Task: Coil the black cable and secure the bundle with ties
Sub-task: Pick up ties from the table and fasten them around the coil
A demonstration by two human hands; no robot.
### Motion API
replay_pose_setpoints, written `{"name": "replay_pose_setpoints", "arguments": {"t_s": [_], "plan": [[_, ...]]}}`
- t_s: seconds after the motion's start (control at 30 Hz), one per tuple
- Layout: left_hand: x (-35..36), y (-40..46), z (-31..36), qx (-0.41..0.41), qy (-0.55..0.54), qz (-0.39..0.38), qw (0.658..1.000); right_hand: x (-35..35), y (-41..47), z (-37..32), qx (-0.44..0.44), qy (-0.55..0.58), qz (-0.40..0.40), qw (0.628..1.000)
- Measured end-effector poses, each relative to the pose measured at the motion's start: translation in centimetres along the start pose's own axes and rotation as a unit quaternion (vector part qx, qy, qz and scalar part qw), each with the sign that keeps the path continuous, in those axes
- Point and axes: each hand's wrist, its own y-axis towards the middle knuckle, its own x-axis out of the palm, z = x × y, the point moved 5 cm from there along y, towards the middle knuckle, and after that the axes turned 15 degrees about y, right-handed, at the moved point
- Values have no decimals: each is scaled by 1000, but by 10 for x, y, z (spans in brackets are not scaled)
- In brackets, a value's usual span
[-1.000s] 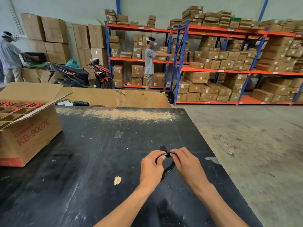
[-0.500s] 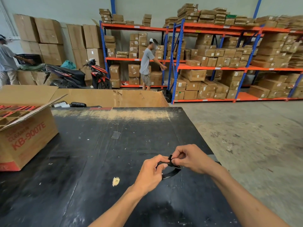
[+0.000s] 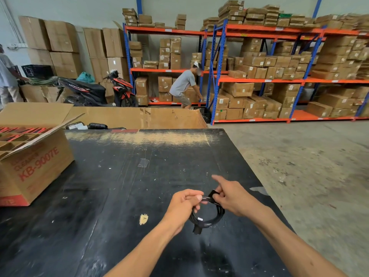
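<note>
Setting was a warehouse. Well beyond the hands (image 3: 207,204) stood orange-and-blue pallet racking (image 3: 265,76) crammed with cartons, more cartons (image 3: 60,47) stacked against the wall to their far left, a parked scooter (image 3: 95,90), bare concrete floor (image 3: 299,166) to their right.

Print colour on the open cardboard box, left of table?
Red lettering on the brown open cardboard box, clearest in the head view.

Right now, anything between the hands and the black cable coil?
Nothing visible. The left hand grips the coiled black cable at its top left, and the right hand pinches the black tie at the coil's top, above the black table.
</note>
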Motion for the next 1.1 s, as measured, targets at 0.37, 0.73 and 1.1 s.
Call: {"name": "replay_pose_setpoints", "arguments": {"t_s": [0.37, 0.73, 1.1], "plan": [[-9, 3, -8, -38, -23, -81, 996, 11, -15, 16, 55, 8, 72, 996], [-26, 21, -21, 114, 366, 20, 923, 6, -20, 73, 54, 131, 93, 986], [59, 91, -20, 223, 453, 7, 863, 2, -11, 155, 197, 287, 255, 902]]}}
